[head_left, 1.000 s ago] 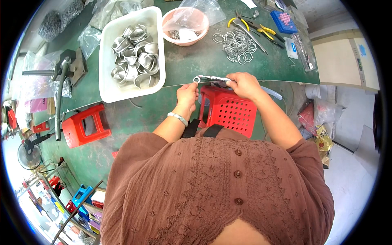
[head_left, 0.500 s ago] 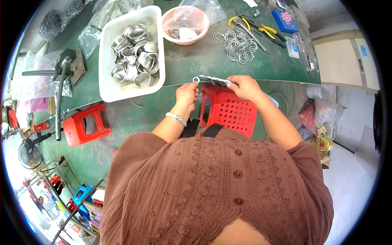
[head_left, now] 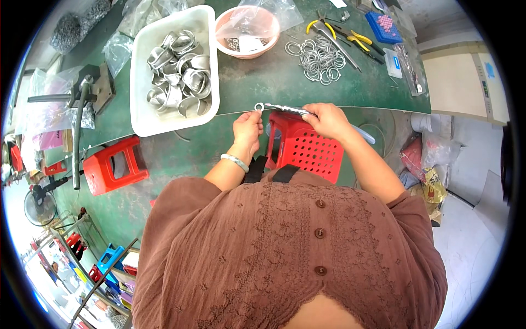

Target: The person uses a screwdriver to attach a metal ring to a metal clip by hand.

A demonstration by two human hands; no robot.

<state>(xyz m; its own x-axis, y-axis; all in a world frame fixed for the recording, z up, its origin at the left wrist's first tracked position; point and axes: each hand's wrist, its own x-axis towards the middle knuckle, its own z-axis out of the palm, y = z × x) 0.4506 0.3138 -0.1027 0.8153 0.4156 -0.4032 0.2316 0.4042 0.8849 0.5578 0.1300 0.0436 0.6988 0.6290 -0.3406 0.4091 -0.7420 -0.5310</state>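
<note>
My left hand [head_left: 247, 131], with a pale bangle on its wrist, pinches a small silvery metal ring [head_left: 259, 107] between thumb and fingers at the table's front edge. My right hand [head_left: 327, 119] is closed around a slim, pen-like metal handpiece [head_left: 285, 109]. Its narrow end points left and meets the right side of the ring; whether it enters the ring's hole is too small to tell. Both hands are over the gap between the green table [head_left: 246, 82] and my body, above a red perforated stool [head_left: 315, 145].
A white tub [head_left: 215, 82] of curved metal pieces and a pink bowl [head_left: 221, 27] stand on the table. To their right lie a pile of wire rings [head_left: 320, 63], yellow-handled pliers [head_left: 359, 39] and a blue box [head_left: 378, 33] of pink bits. A metal stand [head_left: 85, 90] is at left.
Ring and handpiece have shifted slightly left with my hands. The handpiece's pinkish tip showed beside the ring before; now that end is against the ring and the tip is hard to see.
</note>
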